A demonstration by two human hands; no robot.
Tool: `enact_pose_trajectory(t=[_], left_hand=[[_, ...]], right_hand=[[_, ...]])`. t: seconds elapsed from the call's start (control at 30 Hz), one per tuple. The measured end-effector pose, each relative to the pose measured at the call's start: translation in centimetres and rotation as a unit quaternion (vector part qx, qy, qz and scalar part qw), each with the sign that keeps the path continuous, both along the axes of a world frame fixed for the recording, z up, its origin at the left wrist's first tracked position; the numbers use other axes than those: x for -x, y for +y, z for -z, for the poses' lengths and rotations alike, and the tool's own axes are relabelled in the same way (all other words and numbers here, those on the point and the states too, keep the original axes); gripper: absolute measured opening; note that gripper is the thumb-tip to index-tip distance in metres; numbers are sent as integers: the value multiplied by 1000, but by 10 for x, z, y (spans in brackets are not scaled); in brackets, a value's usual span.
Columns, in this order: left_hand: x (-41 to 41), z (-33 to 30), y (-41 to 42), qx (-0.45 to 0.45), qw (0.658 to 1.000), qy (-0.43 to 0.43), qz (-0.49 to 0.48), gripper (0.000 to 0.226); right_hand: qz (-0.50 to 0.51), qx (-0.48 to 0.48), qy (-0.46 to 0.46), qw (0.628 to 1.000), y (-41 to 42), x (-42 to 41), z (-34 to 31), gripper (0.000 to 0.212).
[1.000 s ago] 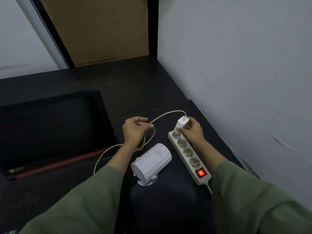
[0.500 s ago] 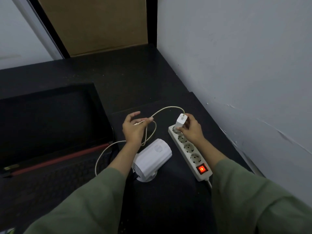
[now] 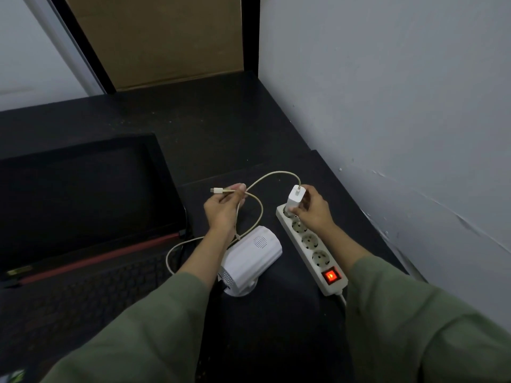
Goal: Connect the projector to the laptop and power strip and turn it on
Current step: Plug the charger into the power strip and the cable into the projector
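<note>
- The right hand (image 3: 313, 210) pinches the white power adapter (image 3: 295, 197) between thumb and curled fingers; the adapter stands upright at the far end socket of the power strip (image 3: 311, 247), its base at that socket; whether the prongs are fully seated cannot be told, since the fingers hide the joint
- The left hand (image 3: 222, 210) grips the pale cable (image 3: 272, 175) near its free end, fingers curled round it; the small connector (image 3: 217, 191) sticks out past the fingertips toward the left, plugged into nothing
- From the left hand the cable loops back down past the wrist and also arcs up and over to the top of the adapter, where it enters; a further loop lies on the table by the left forearm, next to the laptop
- The power strip lies on the dark table (image 3: 210, 128), running from the adapter toward the viewer; three free sockets show between the right hand and the red switch (image 3: 331, 276), which glows; its own lead leaves the near end beside the right sleeve
- The white projector (image 3: 251, 252) lies on the table between the two forearms, just left of the strip and apart from it; its perforated end faces the viewer
- The black laptop (image 3: 83, 205) stands open at the left, screen dark, a red strip along its hinge
- Both sleeves are green; a grey wall (image 3: 387, 92) runs along the right side of the table, and a brown board (image 3: 157, 37) leans at the back
</note>
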State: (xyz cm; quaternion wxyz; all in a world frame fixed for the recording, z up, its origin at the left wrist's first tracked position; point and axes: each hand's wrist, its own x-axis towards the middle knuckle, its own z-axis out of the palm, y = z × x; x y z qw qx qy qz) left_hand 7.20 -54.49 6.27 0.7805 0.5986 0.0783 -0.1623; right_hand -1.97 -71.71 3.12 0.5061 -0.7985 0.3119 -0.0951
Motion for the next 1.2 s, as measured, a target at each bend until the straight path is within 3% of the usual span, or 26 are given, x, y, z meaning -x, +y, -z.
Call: enact_pose_trajectory(t=[0.13,0.37,0.6,0.8,1.2], left_hand=[[0,5,-3,-25,1000,-12,-7,8],[-3,9,-5,-159,984,-80,13,17],[0,3,-6,-155,985,-75,30,5],[0,5,-5,-161,985,-65,20,9],[-2,11,-4,-201,975,-89,45,18]], right_hand=[[-6,17,3,1000,0,0,0,55],[-14,29,-3,999,1,-1,0,57],[-32,31,8,999,-8,1,-3,55],[-92,76,47,992,-10,6,0,51],[-45,62,-47,996,2,8,5,43]])
